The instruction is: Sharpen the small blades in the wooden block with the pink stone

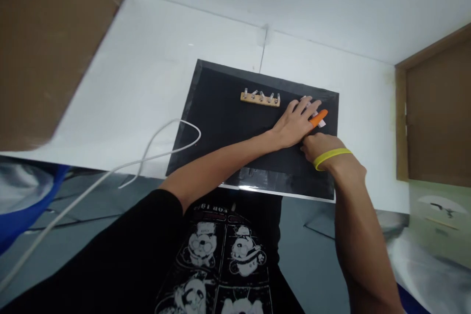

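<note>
Right of the frame's centre, the left hand (295,123) rests, fingers spread, over a pale strip (322,123) on a black mat (221,117), while just below, the right hand (321,146) is curled, around what I cannot tell.

A small work booth, most likely in a workshop or lab

A plain white tabletop (125,78) meets a white back wall (294,5), with a brown panel (55,49) on one side and another brown panel (437,127) opposite, closing it in like a booth. A black mat (217,108), edged with shiny tape, marks out the work area, and a wooden strip (260,100) set with small clear pieces lies on it. A loose white cable (158,157) trails over the table's front. Below are a grey floor (114,202) and something blue with clear plastic (18,184). Whether workshop or lab, I cannot tell.
</note>
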Motion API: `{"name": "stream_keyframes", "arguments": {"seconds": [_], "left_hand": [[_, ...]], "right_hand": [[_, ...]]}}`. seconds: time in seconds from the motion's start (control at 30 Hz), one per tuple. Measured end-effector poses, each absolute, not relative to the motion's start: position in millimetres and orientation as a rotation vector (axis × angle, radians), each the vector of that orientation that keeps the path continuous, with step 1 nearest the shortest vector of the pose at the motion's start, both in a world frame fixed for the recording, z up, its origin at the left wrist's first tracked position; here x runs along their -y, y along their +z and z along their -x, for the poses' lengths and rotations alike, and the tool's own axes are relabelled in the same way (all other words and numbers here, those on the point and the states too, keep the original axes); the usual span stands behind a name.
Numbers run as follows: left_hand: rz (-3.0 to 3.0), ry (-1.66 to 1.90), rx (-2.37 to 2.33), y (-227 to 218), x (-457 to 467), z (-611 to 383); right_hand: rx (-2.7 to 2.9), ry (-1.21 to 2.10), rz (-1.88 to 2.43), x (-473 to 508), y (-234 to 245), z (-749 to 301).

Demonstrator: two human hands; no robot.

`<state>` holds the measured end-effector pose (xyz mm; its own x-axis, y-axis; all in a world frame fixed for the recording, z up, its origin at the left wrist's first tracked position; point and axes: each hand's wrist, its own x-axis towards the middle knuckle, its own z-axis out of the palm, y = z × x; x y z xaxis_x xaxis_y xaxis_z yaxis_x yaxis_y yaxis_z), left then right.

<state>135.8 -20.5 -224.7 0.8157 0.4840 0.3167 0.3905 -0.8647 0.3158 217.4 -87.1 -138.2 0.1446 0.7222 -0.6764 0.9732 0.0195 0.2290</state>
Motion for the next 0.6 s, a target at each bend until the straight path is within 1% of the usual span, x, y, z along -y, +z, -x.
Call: {"name": "stream_keyframes", "arguments": {"seconds": [0.17, 0.23, 0.3, 0.33, 0.4, 0.47, 0.6], "left_hand": [[-2.731, 0.54, -0.75, -225.1, 25.9, -139.3], [-2.729, 0.523, -0.769, -224.6, 29.5, -138.3], [-2.731, 0.499, -0.768, -225.0, 31.6, -137.0], [-2.725, 0.491, -0.765, -225.5, 31.8, -136.3], [-2.691, 0.499, -0.749, -226.9, 30.5, -135.3], [-2.631, 0.551, -0.74, -228.5, 27.7, -135.1], [-2.518, 0.648, -0.746, -228.3, 23.3, -135.6]], "right_hand": [[-1.599, -0.481, -1.943, 113.2, -155.6, -233.8], [-1.616, -0.53, -2.232, 130.5, -171.0, -236.4], [-1.617, -0.538, -2.689, 147.4, -189.9, -233.3], [-1.579, -0.47, -2.889, 154.5, -198.9, -229.8], [-1.486, -0.315, -3.117, 164.0, -213.2, -220.7], [-1.434, -0.237, -3.168, 167.6, -220.6, -212.9], [-1.447, -0.241, -3.212, 167.1, -222.1, -210.1]]}}
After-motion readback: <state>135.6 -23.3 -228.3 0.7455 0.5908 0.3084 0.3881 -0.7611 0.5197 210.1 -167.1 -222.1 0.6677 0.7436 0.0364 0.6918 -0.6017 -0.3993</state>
